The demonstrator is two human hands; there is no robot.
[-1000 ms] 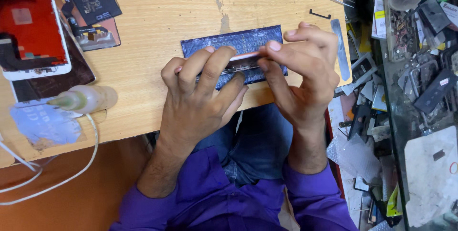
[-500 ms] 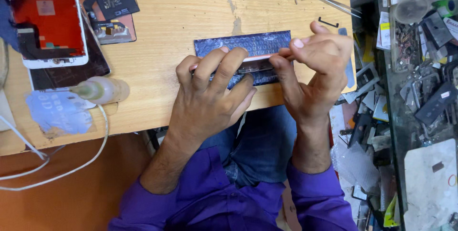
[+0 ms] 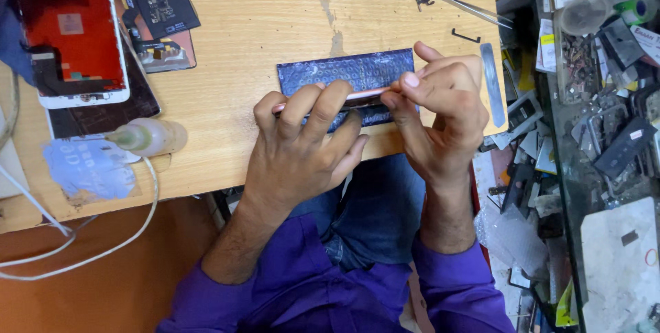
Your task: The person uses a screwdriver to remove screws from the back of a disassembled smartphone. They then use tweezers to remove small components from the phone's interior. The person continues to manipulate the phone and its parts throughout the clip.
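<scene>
— What's on your left, out at the edge of the table (image 3: 247, 23)?

— A red screen panel (image 3: 72, 37) with a white frame, lying flat. Just below it a small clear bottle (image 3: 148, 137) on its side, with some liquid in it, next to a crumpled blue film (image 3: 89, 168). A white cable (image 3: 82, 250) loops off the table's near edge.

— And your left hand?

— My left hand (image 3: 302, 147) is curled over the phone (image 3: 357, 98). Its fingers (image 3: 323, 102) lie close together across the phone's long edge and press it down, the thumb tucked under toward me.

— Where does the phone sit?

— On edge, over a dark blue mat (image 3: 347, 71) near the middle of the table, held between both my hands.

— The right hand?

— My right hand (image 3: 443, 109) grips the phone's right end. Its thumb and forefinger are pinched tight on the edge; the other fingers are folded in behind them. Whether anything small sits in that pinch, I cannot tell.

— Further right?

— A flat metal strip (image 3: 492, 85) lies on the table just beside my right hand, and tweezers (image 3: 471, 8) above it. Past the table's edge, a glass shelf (image 3: 584, 188) holds trays (image 3: 577, 65) crowded with small parts and scraps.
</scene>
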